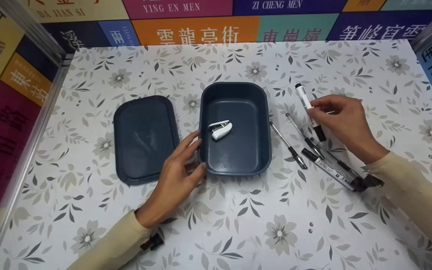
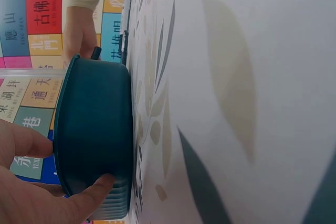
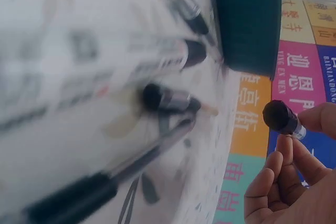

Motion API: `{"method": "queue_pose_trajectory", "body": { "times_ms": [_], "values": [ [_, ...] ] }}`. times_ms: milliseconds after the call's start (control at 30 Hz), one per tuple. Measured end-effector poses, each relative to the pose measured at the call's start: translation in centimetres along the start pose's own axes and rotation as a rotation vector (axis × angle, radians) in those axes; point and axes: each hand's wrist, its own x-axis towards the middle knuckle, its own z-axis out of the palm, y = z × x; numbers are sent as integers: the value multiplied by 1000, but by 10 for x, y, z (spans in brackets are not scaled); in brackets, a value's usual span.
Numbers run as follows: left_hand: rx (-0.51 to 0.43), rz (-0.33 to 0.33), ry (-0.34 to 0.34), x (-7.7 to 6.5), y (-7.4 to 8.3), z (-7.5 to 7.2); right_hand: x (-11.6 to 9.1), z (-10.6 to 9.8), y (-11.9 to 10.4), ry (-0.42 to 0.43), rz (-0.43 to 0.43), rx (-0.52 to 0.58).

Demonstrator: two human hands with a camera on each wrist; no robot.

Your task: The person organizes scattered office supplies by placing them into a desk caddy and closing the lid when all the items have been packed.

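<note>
A dark blue plastic box (image 1: 238, 167) stands without its lid at mid-table, a small white stapler (image 1: 222, 130) lying inside. My left hand (image 1: 176, 176) rests its fingers and thumb against the box's left wall; in the left wrist view the fingertips touch its side and rim. Right of the box, my right hand (image 1: 345, 116) pinches a white marker (image 1: 303, 96) with black ends between thumb and fingers, above the pens. Below it on the table lie another white marker (image 1: 328, 170) with a black cap and several clear-barrelled black pens (image 1: 289, 145).
The box's dark blue lid (image 1: 144, 138) lies flat to the left of the box. A floral-patterned cover (image 1: 238, 225) spreads over the table. Colourful panels with lettering (image 1: 197, 30) rise behind the table and at both sides.
</note>
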Motion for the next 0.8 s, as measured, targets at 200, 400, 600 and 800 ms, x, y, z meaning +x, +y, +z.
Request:
{"method": "queue_pose_trajectory", "body": {
  "times_ms": [200, 400, 600, 800],
  "values": [
    [-2, -4, 4, 0, 0, 0, -3, 10, -10, 0, -53, 53],
    [8, 4, 8, 1, 0, 0, -4, 20, -18, -4, -98, 88],
    [23, 16, 7, 0, -1, 0, -5, 31, -26, -17, -112, 133],
    [39, 26, 17, 1, -2, 0, -4, 43, -34, -33, -119, 152]
  ]
}}
